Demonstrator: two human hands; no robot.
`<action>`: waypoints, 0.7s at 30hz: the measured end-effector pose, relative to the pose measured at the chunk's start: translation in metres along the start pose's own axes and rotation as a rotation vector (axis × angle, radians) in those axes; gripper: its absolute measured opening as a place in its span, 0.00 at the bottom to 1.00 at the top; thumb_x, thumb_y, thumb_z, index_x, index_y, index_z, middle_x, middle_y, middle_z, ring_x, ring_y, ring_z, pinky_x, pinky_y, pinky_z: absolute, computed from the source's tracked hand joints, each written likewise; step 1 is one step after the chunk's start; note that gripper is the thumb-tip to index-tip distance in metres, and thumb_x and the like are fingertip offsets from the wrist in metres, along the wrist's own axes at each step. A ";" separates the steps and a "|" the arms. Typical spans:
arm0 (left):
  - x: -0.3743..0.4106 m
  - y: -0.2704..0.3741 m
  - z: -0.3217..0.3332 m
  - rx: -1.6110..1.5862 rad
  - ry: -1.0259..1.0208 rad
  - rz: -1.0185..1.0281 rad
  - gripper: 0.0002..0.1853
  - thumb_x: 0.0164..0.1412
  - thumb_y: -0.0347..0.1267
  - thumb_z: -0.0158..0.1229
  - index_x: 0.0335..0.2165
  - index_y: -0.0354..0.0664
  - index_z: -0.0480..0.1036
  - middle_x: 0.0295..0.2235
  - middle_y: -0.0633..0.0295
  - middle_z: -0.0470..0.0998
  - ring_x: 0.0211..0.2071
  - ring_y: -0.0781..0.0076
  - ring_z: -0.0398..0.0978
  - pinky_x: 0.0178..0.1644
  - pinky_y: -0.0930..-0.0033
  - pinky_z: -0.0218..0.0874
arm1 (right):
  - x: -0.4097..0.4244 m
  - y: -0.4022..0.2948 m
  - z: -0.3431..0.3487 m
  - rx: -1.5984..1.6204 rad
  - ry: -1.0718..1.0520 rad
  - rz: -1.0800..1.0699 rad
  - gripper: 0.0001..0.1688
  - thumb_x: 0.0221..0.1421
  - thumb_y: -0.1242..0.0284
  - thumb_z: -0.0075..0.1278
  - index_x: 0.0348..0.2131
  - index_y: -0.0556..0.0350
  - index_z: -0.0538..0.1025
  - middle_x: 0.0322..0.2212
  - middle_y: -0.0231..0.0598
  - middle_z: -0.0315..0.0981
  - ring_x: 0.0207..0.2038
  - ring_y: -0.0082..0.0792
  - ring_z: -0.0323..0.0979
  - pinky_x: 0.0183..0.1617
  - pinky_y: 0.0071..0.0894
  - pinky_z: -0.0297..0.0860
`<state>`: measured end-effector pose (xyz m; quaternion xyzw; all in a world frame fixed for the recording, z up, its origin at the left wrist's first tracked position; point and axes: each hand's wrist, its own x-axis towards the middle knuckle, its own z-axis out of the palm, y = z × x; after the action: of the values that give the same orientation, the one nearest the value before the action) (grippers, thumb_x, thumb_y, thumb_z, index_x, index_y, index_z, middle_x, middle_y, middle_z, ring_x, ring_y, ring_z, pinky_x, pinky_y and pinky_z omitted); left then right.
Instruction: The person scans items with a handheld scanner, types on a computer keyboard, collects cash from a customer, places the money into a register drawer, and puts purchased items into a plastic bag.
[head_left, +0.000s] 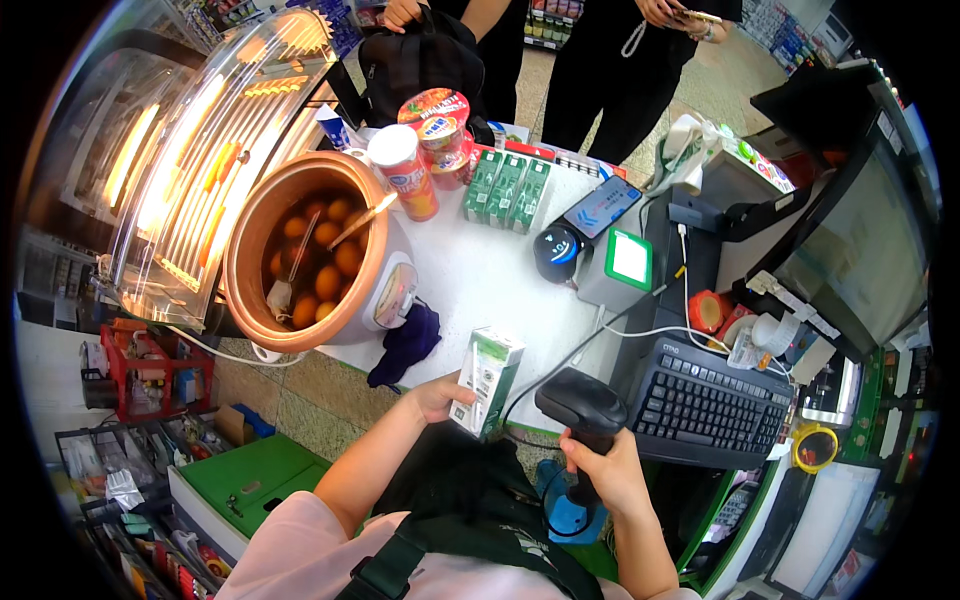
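Observation:
My left hand (440, 399) grips a green and white drink carton (487, 381) with a straw on its side, near the counter's front edge. To its right, my right hand (606, 466) is closed around the handle of a black handheld barcode scanner (581, 401), whose head points toward the carton. Farther back on the white counter (487, 277) stand several similar green cartons (507, 190) in a row. Beside them are a red canister with a white lid (405, 172) and stacked instant noodle cups (439, 131).
A cooker pot (390, 289) of eggs in dark liquid and a heated glass display (217, 172) fill the left. At right are a keyboard (712, 401), a monitor (862, 240), a payment device (626, 259) and a phone (602, 206). Two people stand across the counter.

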<state>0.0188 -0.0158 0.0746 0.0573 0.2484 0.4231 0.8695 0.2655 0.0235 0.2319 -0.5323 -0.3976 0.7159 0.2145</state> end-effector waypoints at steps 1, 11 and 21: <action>0.003 0.002 0.004 0.040 0.055 0.015 0.34 0.39 0.27 0.64 0.48 0.36 0.63 0.40 0.56 0.74 0.39 0.65 0.74 0.45 0.64 0.65 | -0.002 0.000 -0.001 -0.003 0.024 -0.017 0.09 0.44 0.80 0.55 0.30 0.64 0.73 0.24 0.34 0.71 0.20 0.21 0.64 0.25 0.20 0.62; 0.075 -0.002 -0.013 1.259 0.673 0.173 0.32 0.43 0.43 0.65 0.43 0.35 0.66 0.36 0.51 0.73 0.38 0.59 0.71 0.44 0.64 0.61 | 0.014 0.055 -0.024 -0.136 0.260 -0.169 0.14 0.45 0.81 0.53 0.36 0.63 0.70 0.29 0.35 0.71 0.24 0.20 0.67 0.26 0.19 0.65; 0.197 0.157 0.023 1.678 1.373 0.590 0.48 0.35 0.48 0.64 0.54 0.45 0.52 0.55 0.42 0.49 0.57 0.45 0.46 0.55 0.43 0.40 | 0.019 0.082 -0.025 -0.141 0.323 -0.111 0.19 0.40 0.76 0.59 0.35 0.64 0.71 0.30 0.37 0.73 0.33 0.23 0.67 0.39 0.24 0.64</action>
<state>0.0206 0.2374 0.0675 0.4359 0.8578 0.2532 0.1007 0.2916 -0.0025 0.1527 -0.6314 -0.4360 0.5784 0.2770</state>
